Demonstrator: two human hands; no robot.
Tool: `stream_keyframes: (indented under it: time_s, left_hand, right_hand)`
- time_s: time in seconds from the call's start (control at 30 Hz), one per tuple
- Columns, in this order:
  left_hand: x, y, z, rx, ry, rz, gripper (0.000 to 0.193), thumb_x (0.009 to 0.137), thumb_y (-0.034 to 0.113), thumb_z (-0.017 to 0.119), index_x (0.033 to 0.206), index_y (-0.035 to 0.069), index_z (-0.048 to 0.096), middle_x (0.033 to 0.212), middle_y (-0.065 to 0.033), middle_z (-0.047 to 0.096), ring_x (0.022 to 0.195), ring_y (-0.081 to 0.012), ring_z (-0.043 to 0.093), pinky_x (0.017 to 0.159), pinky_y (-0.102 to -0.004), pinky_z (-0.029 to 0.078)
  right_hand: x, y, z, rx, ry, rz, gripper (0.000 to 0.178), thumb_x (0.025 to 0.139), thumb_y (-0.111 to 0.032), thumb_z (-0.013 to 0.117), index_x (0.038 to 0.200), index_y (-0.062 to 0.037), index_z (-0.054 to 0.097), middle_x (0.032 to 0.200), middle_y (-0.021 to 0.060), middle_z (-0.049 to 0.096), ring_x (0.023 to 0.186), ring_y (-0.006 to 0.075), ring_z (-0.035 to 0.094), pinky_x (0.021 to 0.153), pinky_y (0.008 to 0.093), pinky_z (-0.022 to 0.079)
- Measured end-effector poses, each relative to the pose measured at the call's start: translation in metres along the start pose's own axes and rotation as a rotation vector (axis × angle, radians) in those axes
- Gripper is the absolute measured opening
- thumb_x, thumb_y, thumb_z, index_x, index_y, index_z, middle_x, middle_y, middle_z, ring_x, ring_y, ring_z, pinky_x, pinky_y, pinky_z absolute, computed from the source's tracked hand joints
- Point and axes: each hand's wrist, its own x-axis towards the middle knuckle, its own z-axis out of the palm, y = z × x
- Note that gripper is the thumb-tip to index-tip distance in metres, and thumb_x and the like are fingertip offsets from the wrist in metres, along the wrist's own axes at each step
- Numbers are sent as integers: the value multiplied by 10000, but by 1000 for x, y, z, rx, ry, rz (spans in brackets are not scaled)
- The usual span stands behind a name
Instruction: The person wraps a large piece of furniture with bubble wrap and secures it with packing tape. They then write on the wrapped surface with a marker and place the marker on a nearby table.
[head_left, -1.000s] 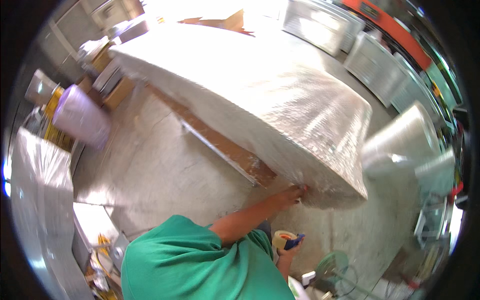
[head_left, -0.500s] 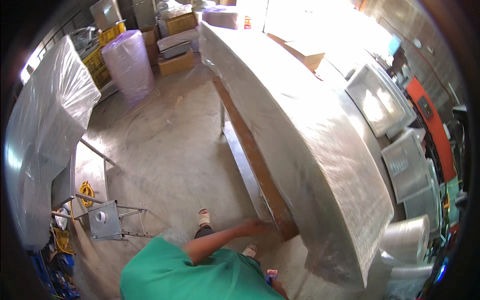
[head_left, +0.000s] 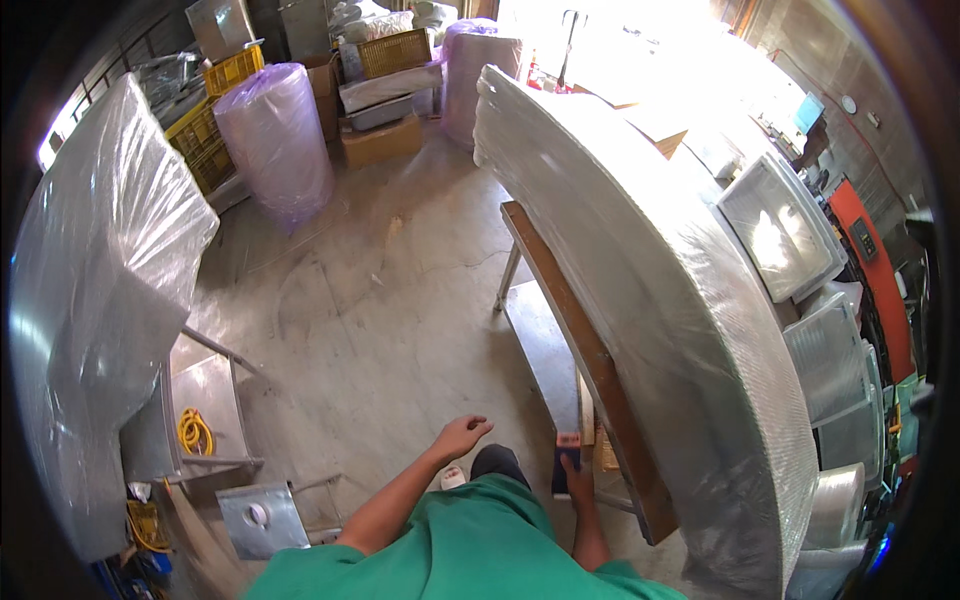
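My right hand (head_left: 578,478) is closed round a dark blue, flat, box-like thing with an orange-red end (head_left: 566,455); its exact kind is unclear. It is beside the brown near edge of a table (head_left: 590,345), over the metal lower shelf. On the table lies a long piece wrapped in clear bubble wrap (head_left: 660,270), with wrap hanging down at the near end. Out in front of my body, my left hand (head_left: 463,435) holds nothing, its fingers loosely apart. No contact between it and the table shows.
At left stands a large plastic-covered piece (head_left: 100,290), near a metal stool (head_left: 255,520) with a tape roll and a coiled yellow cord (head_left: 195,432). Purple-tinted bubble-wrap rolls (head_left: 272,140) stand at the back by crates and boxes. Clear plastic bins (head_left: 785,225) line the right.
The view has shifted, with the table now farther right. My left hand has drawn away from the table edge. My right hand has come forward with the blue and orange-red thing.
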Motion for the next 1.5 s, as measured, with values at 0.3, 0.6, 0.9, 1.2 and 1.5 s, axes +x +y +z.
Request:
stream_keyframes:
  time_s: [0.3,0.6,0.9,1.2,1.5]
  left_hand:
    - [127,139,-192,-226,-174,223,640,990,466,623,1388,-31,559,1259,-169,664,1244,-248,583,1046,-366,453]
    - [230,243,-387,-146,-396,199,429,992,326,661,1233,-29,671,1137,-92,706,1045,-154,647,936,-317,513]
    - [379,350,-460,261,-522,599,192,935,176,704,985,-4,744,865,-92,742,792,-132,654,739,-319,532]
    - [481,533,-489,694,-469,1443,102,849,93,707,920,52,768,896,-112,746,937,-298,664,880,-401,528]
    - [579,601,-473,742,-276,1935,136,849,188,767,979,187,807,1042,-15,748,1189,-223,592,1027,-390,423]
  right_hand:
    - [67,-281,177,63,-322,-422,424,899,-306,768,1189,-17,660,1012,64,707,883,126,646,809,310,532]
    - [131,-447,295,73,-312,-535,483,870,-357,783,1199,-33,643,1022,87,712,913,167,656,834,329,527]
    - [194,-555,361,267,14,-543,502,892,-422,754,1177,-27,630,1001,106,711,898,180,661,811,343,527]
    - [299,-690,412,492,602,-498,502,952,-469,678,1067,18,646,898,103,697,810,186,647,745,339,514]
    - [385,-762,388,703,700,-370,587,965,-560,613,829,10,659,716,77,640,694,154,590,648,328,472]
